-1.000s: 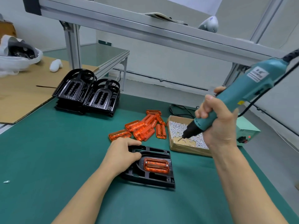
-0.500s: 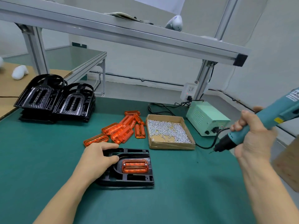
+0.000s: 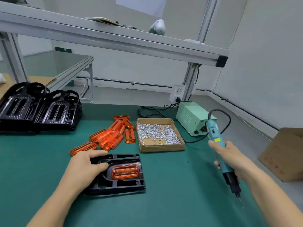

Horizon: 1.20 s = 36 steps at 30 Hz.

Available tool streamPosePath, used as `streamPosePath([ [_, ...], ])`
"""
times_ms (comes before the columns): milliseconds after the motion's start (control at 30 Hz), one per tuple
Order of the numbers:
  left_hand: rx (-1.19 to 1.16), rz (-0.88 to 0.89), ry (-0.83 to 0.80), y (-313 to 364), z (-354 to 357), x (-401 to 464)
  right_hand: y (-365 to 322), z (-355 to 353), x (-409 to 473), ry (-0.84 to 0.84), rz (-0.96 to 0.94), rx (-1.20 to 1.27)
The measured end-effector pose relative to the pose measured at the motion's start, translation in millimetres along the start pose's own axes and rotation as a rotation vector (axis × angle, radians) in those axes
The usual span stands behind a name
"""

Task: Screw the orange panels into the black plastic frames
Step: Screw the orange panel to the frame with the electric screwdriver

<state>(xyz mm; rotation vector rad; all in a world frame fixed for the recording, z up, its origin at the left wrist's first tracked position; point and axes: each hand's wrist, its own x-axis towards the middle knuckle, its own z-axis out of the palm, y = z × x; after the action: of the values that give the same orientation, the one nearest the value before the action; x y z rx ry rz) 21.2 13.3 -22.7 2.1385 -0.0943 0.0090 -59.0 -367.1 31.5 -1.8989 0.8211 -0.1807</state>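
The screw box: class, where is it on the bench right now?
In the head view, the screw box sits mid-bench, right of the orange panels, left of the green power unit.

The left hand (image 3: 85, 166) covers the left end of the black frame (image 3: 124, 182). The screwdriver (image 3: 221, 154) tip is blurred, and the right hand (image 3: 229, 154) hides its middle. The cardboard box (image 3: 285, 153) and stacked frames (image 3: 32, 108) run off the edges
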Motion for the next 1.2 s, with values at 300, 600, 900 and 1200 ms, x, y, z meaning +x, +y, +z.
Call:
streamPosePath([
  [300, -0.015, 0.021, 0.006, -1.3, 1.0, 1.5, 5.4, 11.9, 0.8, 0.033, -0.092, -0.833],
  [600, -0.025, 0.017, -0.001, -2.5, 1.8, 2.2, 8.4, 34.6, 3.4, 0.153, -0.166, -1.241],
  [900, -0.026, 0.018, 0.006, -2.6, 1.9, 1.6, -1.5, 54.9, 14.3, 0.179, -0.211, -1.381],
  [1200, -0.024, 0.015, 0.011, -2.8, 2.3, 2.2, -0.6, 57.2, 9.4, 0.197, -0.197, -1.361],
])
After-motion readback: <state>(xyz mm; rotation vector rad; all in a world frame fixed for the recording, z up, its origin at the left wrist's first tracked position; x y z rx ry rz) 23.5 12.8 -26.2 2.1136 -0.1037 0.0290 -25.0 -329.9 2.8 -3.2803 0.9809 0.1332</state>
